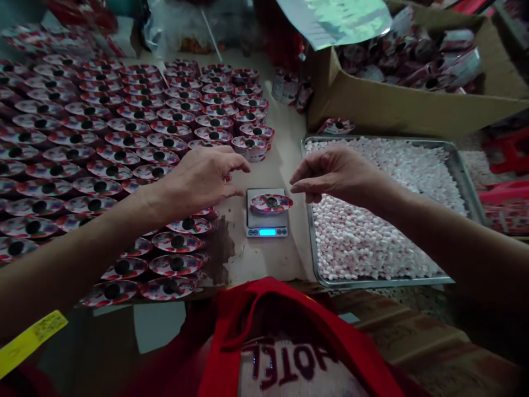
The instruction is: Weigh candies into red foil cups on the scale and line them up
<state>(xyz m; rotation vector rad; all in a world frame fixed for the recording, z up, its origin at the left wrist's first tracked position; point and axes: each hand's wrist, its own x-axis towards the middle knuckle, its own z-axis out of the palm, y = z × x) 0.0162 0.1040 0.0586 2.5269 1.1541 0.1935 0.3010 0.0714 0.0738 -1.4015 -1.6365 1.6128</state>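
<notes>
A small digital scale [268, 220] with a lit blue display stands in front of me. On its plate rests one oval pack [271, 203], red, white and pink with a dark round hole in its top. My left hand [202, 179] hovers left of the scale, thumb and fingers apart, nothing in them. To the right, my right hand [330, 172] is above the edge of a metal tray [316, 259] of small white and pale pink candies [351, 237]. Its thumb and forefinger come together; whether something small is between them cannot be seen.
Rows of similar oval packs [103, 187] cover the left of the table [285, 127]. At back right stands a cardboard box [363, 113] of jumbled packs, a pale sheet [334, 22] over its corner. One pack [338, 126] lies between box and tray.
</notes>
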